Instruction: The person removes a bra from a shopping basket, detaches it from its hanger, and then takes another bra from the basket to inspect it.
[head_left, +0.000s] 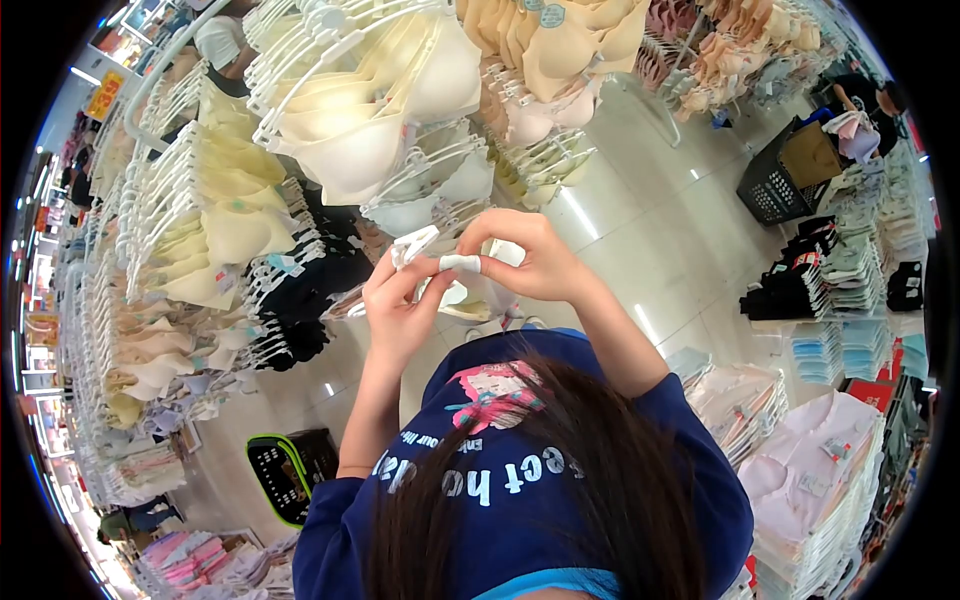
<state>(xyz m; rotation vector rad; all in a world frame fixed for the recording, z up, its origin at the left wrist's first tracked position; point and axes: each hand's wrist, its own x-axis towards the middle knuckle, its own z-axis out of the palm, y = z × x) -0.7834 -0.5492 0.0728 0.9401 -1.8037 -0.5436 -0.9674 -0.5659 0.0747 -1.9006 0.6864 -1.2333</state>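
Observation:
In front of the chest, my left hand [400, 298] has its fingers closed on a small white garment, with a white hanger [415, 246] sticking up beside its fingertips. My right hand [528, 258] pinches the other end of a short white band [460, 264] of this garment, thumb and forefinger together. The band is stretched between both hands, which are close but apart. Pale cups or fabric hang below the fingers, partly hidden by them. Just beyond the hands, cream bras [350, 140] hang on white hangers.
Racks of yellow bras [235, 225] and black garments [315, 275] stand at the left. A black basket with a green rim [285, 478] is on the floor. At the upper right, a person [868, 110] is beside a dark basket [765, 190]. Pink garments [810, 470] hang at the lower right.

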